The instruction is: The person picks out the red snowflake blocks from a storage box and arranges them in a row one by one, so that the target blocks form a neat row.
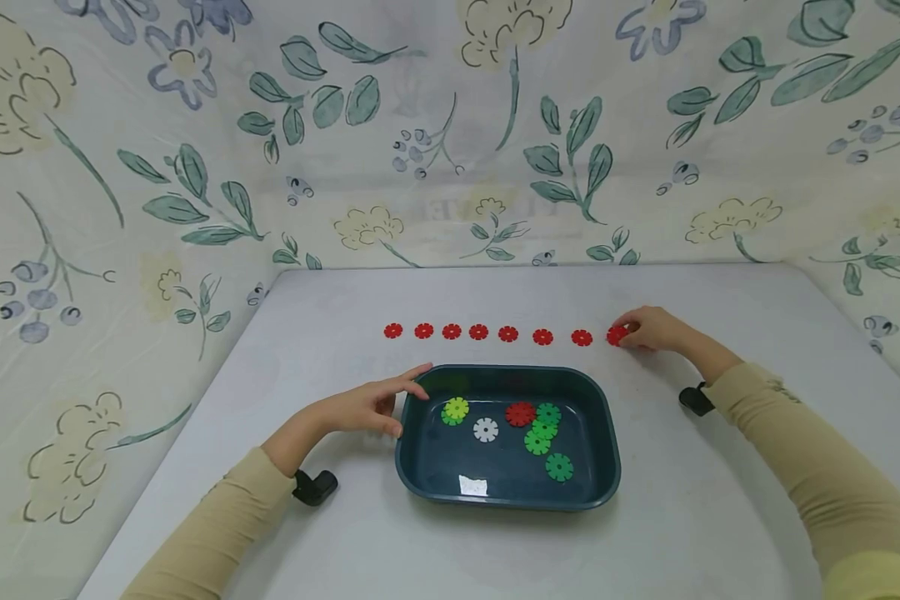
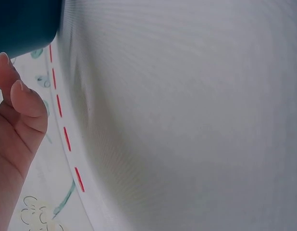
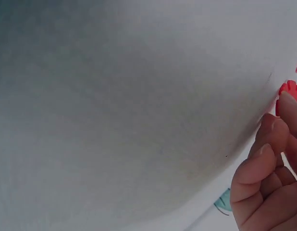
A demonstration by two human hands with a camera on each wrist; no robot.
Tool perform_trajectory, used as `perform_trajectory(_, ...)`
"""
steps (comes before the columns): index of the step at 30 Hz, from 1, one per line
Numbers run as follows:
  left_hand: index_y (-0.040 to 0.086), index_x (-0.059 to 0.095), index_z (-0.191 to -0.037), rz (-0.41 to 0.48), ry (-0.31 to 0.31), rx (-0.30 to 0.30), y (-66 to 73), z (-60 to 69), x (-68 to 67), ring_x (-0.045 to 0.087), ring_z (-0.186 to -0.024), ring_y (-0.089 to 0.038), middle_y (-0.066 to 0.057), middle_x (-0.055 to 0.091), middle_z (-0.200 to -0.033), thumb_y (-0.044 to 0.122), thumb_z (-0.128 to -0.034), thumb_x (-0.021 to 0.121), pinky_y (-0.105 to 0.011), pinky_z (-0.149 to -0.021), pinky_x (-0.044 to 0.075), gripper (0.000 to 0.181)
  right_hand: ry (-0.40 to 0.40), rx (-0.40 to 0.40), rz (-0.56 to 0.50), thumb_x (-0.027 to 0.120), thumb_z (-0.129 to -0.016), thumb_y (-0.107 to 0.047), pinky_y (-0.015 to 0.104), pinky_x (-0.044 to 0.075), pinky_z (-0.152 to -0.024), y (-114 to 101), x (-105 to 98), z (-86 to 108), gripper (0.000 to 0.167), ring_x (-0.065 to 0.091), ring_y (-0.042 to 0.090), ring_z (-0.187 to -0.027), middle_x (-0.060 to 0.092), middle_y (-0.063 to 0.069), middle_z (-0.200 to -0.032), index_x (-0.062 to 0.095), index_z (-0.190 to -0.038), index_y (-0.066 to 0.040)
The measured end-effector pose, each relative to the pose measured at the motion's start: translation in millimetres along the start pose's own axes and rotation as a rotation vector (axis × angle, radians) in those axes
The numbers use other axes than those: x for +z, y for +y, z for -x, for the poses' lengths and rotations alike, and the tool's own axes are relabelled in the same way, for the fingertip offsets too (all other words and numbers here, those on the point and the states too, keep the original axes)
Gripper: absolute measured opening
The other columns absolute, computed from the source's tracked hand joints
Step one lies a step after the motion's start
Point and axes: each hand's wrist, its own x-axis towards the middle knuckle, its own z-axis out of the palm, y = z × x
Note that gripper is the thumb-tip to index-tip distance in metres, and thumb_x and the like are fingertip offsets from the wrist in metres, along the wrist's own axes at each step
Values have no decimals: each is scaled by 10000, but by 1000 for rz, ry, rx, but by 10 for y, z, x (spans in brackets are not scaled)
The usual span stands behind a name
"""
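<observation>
A dark blue tray (image 1: 510,492) stands mid-table. At its left end my left hand (image 1: 367,407) holds the rim, fingers over the edge and thumb against the outer wall. In the left wrist view, that hand (image 2: 18,120) shows at the tray's (image 2: 23,24) side. My right hand (image 1: 654,328) pinches a red notched plastic disc (image 1: 616,335) at the right end of a row of red discs (image 1: 507,334). The right wrist view shows the red disc (image 3: 290,89) by the fingertips, partly hidden by them.
Inside the tray lie a white disc (image 1: 485,430), a red disc (image 1: 521,414), a yellow disc (image 1: 457,407) overlapping a green one, and several green discs (image 1: 559,467). The white table (image 1: 330,292) ends at a floral-patterned cloth (image 1: 420,183) behind.
</observation>
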Motion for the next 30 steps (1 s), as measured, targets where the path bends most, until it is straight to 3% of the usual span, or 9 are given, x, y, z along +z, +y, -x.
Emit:
perform_trajectory(4, 113, 478, -1289, -3, 0, -4, 2, -5, -3, 459, -619, -185, -62, 107, -1540, 382, -784, 680, -199, -550, 407, 607, -17, 7, 16, 598, -864, -110, 255, 440, -605, -19, 3, 13, 483, 490, 195, -715, 531, 189, -949, 431, -1291, 41)
perform_trajectory(8, 118, 478, -1289, -8, -2, -12, -4, -7, -6, 462, -629, -192, -50, 103, -1542, 378, -786, 680, -196, -555, 404, 602, -32, 22, 15, 597, -863, -123, 259, 429, -603, -34, 9, 13, 423, 481, 194, -710, 520, 173, -927, 486, -1253, -2)
perform_trajectory(18, 110, 475, -1293, -15, -3, -17, 1, 4, 1, 461, -628, -176, -60, 101, -1541, 351, -793, 681, -195, -558, 406, 592, -15, 9, -18, 666, -830, -251, 267, 435, -595, 179, 77, -149, 391, 492, 216, -707, 534, 166, -926, 558, -1144, -45)
perform_trajectory(30, 113, 474, -1292, -16, -1, -19, 3, 2, 6, 457, -625, -171, -53, 95, -1543, 332, -795, 682, -189, -553, 399, 582, -17, 40, 22, 597, -856, -114, 248, 441, -611, -77, 24, 40, 364, 499, 196, -731, 535, 210, -992, 514, -1177, 36)
